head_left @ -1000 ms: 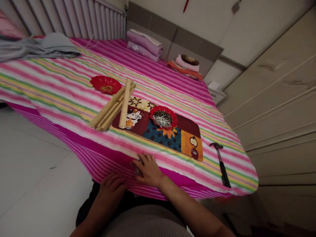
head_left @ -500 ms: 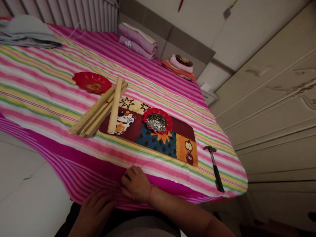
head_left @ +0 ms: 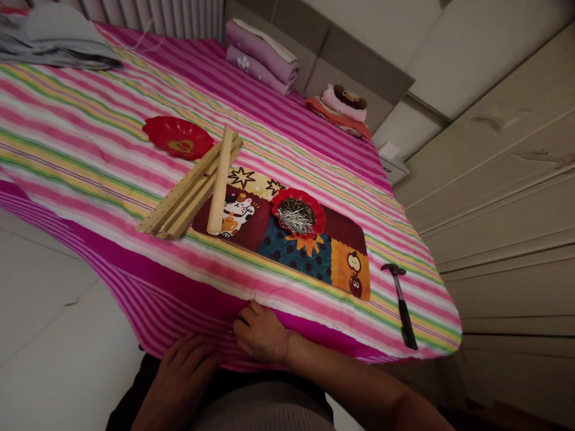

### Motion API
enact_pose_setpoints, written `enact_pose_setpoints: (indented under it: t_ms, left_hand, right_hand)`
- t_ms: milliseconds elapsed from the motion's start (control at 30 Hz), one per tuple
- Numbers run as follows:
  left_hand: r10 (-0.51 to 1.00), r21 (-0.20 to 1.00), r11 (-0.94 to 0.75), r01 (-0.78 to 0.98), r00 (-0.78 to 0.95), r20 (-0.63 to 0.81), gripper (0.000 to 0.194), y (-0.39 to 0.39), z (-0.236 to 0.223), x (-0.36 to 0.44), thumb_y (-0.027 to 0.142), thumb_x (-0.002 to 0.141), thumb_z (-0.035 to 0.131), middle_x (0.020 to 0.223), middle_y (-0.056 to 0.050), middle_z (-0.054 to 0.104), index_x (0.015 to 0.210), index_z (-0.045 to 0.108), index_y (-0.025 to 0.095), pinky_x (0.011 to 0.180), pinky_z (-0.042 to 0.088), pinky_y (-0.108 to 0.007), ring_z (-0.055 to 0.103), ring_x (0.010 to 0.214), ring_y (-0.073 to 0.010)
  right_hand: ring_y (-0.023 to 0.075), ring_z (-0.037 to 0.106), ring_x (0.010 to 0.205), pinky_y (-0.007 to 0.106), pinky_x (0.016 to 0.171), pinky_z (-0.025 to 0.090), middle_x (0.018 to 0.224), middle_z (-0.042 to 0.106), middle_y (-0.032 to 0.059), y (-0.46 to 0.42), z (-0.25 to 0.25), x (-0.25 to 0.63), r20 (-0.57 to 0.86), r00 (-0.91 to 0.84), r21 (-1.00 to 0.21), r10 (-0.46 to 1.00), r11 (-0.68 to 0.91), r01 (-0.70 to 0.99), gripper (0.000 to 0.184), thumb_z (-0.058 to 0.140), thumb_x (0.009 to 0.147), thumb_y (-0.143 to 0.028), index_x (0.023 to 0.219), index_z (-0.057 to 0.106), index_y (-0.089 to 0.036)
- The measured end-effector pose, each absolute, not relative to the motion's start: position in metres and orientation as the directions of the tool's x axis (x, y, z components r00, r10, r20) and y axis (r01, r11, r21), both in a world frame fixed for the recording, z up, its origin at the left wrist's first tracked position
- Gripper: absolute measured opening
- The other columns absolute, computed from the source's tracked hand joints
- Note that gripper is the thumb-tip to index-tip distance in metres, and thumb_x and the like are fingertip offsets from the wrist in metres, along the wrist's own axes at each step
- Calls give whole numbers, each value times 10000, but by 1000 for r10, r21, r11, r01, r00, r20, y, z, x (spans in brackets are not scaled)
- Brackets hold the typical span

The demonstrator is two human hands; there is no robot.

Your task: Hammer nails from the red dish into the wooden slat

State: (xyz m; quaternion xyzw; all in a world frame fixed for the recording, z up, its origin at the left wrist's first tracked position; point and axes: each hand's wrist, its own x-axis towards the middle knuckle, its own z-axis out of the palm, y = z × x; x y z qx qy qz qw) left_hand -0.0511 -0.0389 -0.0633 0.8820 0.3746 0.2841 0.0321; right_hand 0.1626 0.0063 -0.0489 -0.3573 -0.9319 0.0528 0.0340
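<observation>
My right hand (head_left: 263,332) rests on the near edge of the bed, over the pink striped sheet (head_left: 90,137). Its fingers are curled and pinched, and a thin pin-like tip pokes up from them. What it is I cannot make out. My left hand (head_left: 182,374) lies flat just below it, fingers stretched against the hanging sheet. Farther up, a patchwork mat (head_left: 341,230) carries a red dish of metal nails (head_left: 296,214). Several wooden slats (head_left: 193,188) lie across the mat's left end. A hammer (head_left: 402,305) lies to the right.
An empty red dish (head_left: 178,136) sits beyond the slats. Folded purple blankets (head_left: 265,57) and a plush toy (head_left: 345,103) lie by the headboard, grey clothing (head_left: 58,45) at far left. Wardrobe doors (head_left: 503,179) stand close on the right, with pale floor (head_left: 45,335) on the left.
My right hand has drawn back slightly toward the bed's edge and closed tighter. The shiny bits seen under it a second ago no longer show. The view has shifted a little.
</observation>
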Motion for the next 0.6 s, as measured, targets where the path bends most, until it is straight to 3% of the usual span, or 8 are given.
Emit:
enact_pose_setpoints:
  t_ms: [200, 300, 367, 433, 500, 600]
  left_hand:
    - [744, 389, -648, 655, 435, 506, 337, -44, -66, -44, 210, 898, 325, 865, -16, 660, 853, 655, 259, 940, 312, -380, 520, 931, -191]
    - [754, 410, -642, 649, 434, 494, 303, -46, -75, -46, 222, 887, 361, 876, -5, 664, 876, 658, 280, 959, 302, -388, 522, 956, -192]
    - [755, 408, -639, 652, 434, 491, 276, -46, -79, -48, 228, 874, 391, 868, -1, 665, 874, 660, 289, 965, 299, -386, 530, 954, -189]
    - [745, 390, -649, 653, 442, 500, 263, -45, -82, -50, 246, 868, 404, 863, -3, 667, 872, 663, 293, 964, 305, -380, 539, 941, -185]
    - [728, 370, -664, 649, 452, 515, 266, -44, -84, -51, 272, 872, 399, 861, -4, 671, 873, 664, 298, 955, 316, -371, 545, 925, -182]
    - [719, 349, -670, 656, 453, 527, 262, -43, -86, -52, 277, 871, 402, 849, 1, 675, 868, 662, 306, 951, 323, -362, 553, 905, -177]
  right_hand:
    - [210, 457, 756, 303, 600, 413, 813, 561, 70, 5, -48, 165, -6, -772, -130, 636, 765, 631, 88, 494, 851, -227, 854, 562, -172]
    - [210, 466, 765, 342, 687, 441, 815, 572, 80, 10, -46, 167, 6, -765, -297, 644, 731, 614, 54, 498, 812, -187, 814, 550, -171]
    - [204, 478, 789, 367, 779, 429, 801, 571, 63, 16, -44, 168, 39, -655, -598, 755, 543, 590, 58, 516, 737, -139, 768, 538, -184]
    - [179, 491, 777, 348, 798, 419, 778, 558, 24, 21, -41, 169, 6, -475, -850, 880, 255, 461, 115, 511, 668, -109, 730, 527, -204]
    - [147, 494, 712, 302, 732, 428, 739, 539, -10, 26, -40, 169, -69, -339, -943, 938, 50, 329, 124, 498, 637, -114, 706, 519, -215]
    - [112, 476, 590, 241, 580, 422, 666, 518, -35, 32, -39, 170, -175, -253, -968, 952, -120, 220, 105, 470, 635, -144, 704, 509, -214]
